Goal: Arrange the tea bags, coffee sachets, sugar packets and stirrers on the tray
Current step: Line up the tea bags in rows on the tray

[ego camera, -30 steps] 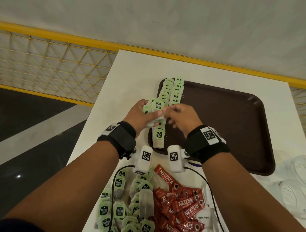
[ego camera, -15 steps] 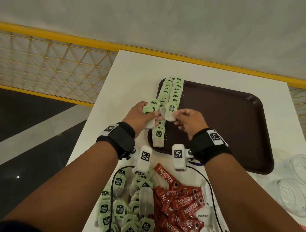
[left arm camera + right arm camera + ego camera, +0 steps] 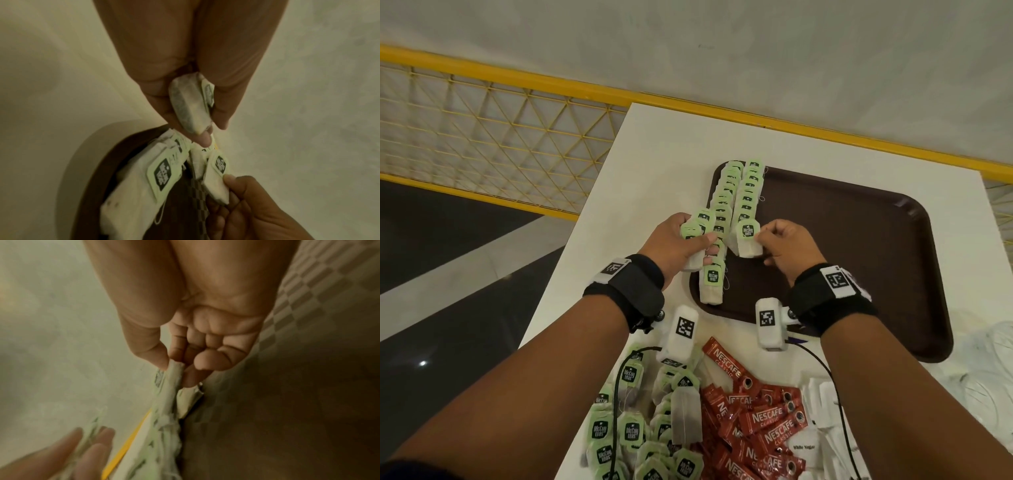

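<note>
A dark brown tray [image 3: 859,246] lies on the white table [image 3: 654,150]. Two overlapping rows of green-tagged tea bags [image 3: 736,192] run along its left side. My left hand [image 3: 678,240] grips a small bundle of tea bags [image 3: 697,226] over the tray's left edge, seen also in the left wrist view as the bundle [image 3: 191,104]. My right hand [image 3: 780,246] pinches one tea bag [image 3: 746,240] at the near end of the right row; the pinched tea bag [image 3: 173,376] shows between thumb and forefinger. One tea bag [image 3: 712,284] lies alone lower on the tray.
Near me on the table lie a heap of loose tea bags [image 3: 633,428], red coffee sachets [image 3: 763,414] and white sugar packets [image 3: 822,407]. A yellow railing with mesh [image 3: 482,130] borders the table's far and left sides. Crumpled clear plastic [image 3: 983,370] lies at right.
My right hand has drawn one tea bag out of the left hand's bundle and carried it right and down to the near end of the right row. The left hand stayed almost still.
</note>
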`<move>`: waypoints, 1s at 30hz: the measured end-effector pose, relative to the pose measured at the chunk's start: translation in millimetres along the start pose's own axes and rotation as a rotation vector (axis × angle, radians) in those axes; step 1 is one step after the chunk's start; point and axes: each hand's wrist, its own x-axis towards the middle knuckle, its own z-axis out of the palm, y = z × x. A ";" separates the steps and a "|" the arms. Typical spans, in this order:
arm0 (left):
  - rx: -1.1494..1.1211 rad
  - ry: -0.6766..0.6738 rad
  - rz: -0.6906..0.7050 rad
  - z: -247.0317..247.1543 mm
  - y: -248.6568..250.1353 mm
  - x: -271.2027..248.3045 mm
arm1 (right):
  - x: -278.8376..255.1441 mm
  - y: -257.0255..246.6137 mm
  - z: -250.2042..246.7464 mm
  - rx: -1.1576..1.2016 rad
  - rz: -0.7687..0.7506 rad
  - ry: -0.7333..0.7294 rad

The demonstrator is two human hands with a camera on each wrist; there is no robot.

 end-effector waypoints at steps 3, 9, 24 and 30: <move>0.020 0.008 -0.004 -4.4 -2.0 -0.6 | 5.8 1.1 -6.3 -0.154 -0.042 -0.005; 0.007 0.014 -0.006 -8.9 -5.8 -2.4 | 14.9 -3.4 -7.6 -0.342 -0.159 -0.001; -0.064 -0.003 -0.034 -12.8 -4.1 -3.2 | 4.3 -6.3 -7.7 -0.216 -0.082 0.031; -0.046 0.003 -0.016 -8.5 -3.6 -7.1 | -2.2 -3.1 6.7 -0.145 0.035 -0.001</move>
